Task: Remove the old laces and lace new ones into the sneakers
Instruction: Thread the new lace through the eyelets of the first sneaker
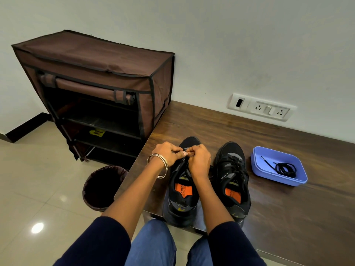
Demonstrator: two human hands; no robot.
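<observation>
Two black sneakers with orange insoles stand side by side on the dark wooden table [288,198], toes pointing away. Over the toe end of the left sneaker [180,191] my left hand [169,153] and my right hand [198,160] meet, and both pinch a black lace at the lowest eyelets. The lace runs down from my fingers along the open tongue. The right sneaker [233,181] is fully laced in black. A coiled black lace [284,167] lies in a blue tray [267,172] to the right of the shoes.
A brown fabric shoe rack [99,89] stands on the tiled floor left of the table, with a dark bin [101,187] in front of it. A socket plate [263,108] is on the wall behind. My knees are below the table's front edge.
</observation>
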